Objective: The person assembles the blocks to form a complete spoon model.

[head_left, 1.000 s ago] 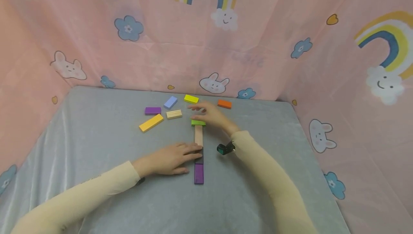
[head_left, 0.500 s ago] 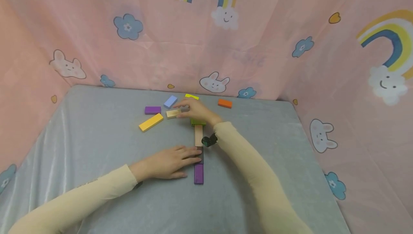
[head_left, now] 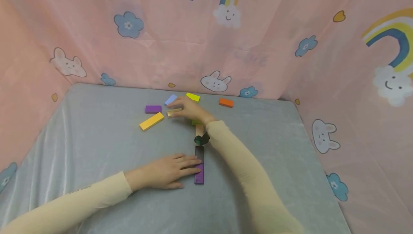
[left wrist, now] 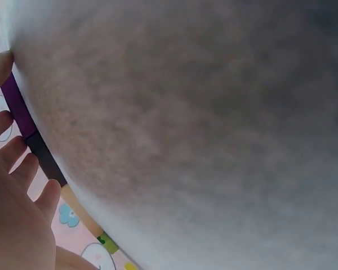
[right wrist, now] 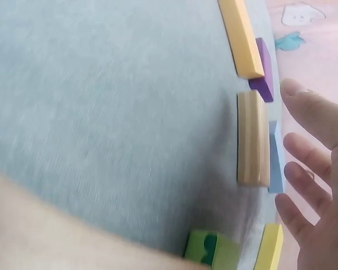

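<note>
My right hand [head_left: 191, 109] reaches over the striped wooden block [head_left: 174, 112], thumb and fingers spread around it. In the right wrist view the fingers stand apart, with nothing between them. A line of blocks runs down the table: green block [head_left: 196, 122], tan block [head_left: 199, 130], black block [head_left: 199, 154] and a purple block [head_left: 199, 178] at the near end. The right wrist partly covers the green and tan ones. With fingers stretched out, my left hand [head_left: 169, 172] lies at the left side of the line, fingertips at the black and purple blocks.
On the grey cloth-covered table [head_left: 258, 148], a yellow-orange block [head_left: 151, 121] and another purple block [head_left: 153, 109] lie to the left. Further back are a light blue block [head_left: 170, 100], a bright yellow block [head_left: 193, 98] and an orange block [head_left: 226, 102]. A pink curtain [head_left: 161, 58] hangs behind.
My right hand has moved left from the green block to over the striped wooden block. My left hand has slid slightly toward the near end of the line, from the black block toward the purple.
</note>
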